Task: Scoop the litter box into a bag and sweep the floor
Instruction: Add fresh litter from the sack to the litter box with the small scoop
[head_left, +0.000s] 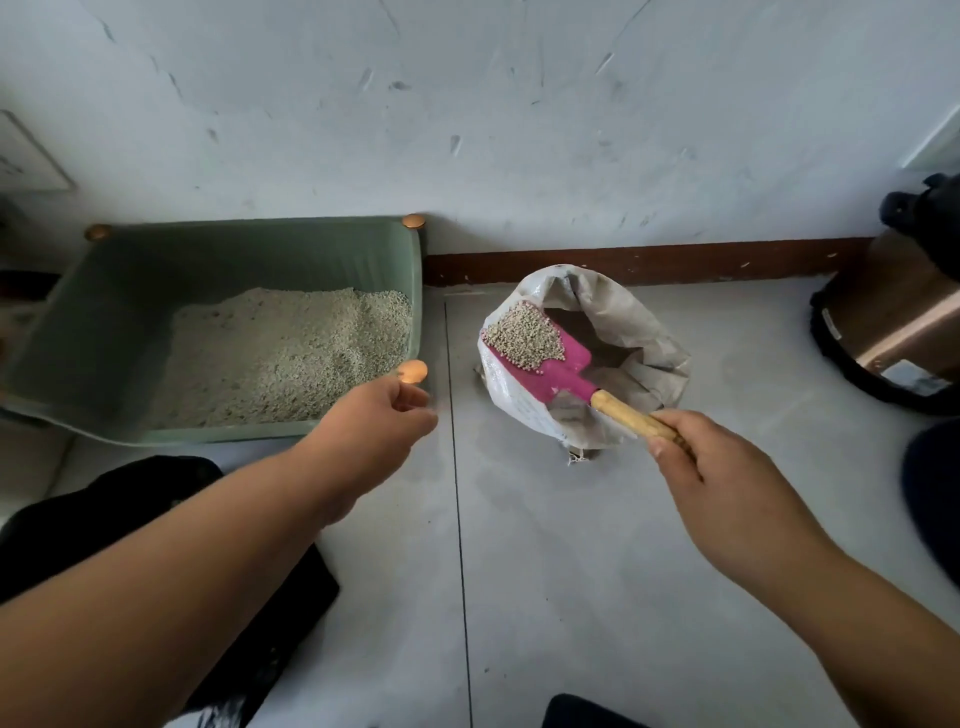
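**Loaded scoop over the bag, pale tiled floor by a scuffed wall**

Floor (571, 571): pale grey tiles, dull and dusty; one dark grout line (457, 519) runs from the wall toward the camera, between box and bag; wall (519, 130) whitish, marked with grey scuffs; brown skirting board (623, 262) along its foot.

Green litter box (156, 260) on the left, against the wall; copper-coloured knobs at its corners; litter (280, 353) heaped toward its right side.

Bag (613, 312) stands open-mouthed on the floor right of the box, near the skirting.

Right hand (727, 478) grips the wooden handle of the pink scoop (561, 369); blade piled with pale granules, held over the bag's mouth.

Left hand (374, 421) at the box's near right corner, fingers curled beside a knob (413, 371); cannot tell whether it holds the rim.

Far right: a shiny metal cylinder (883, 322) with a black base; lower left: dark fabric (156, 519) on the floor.
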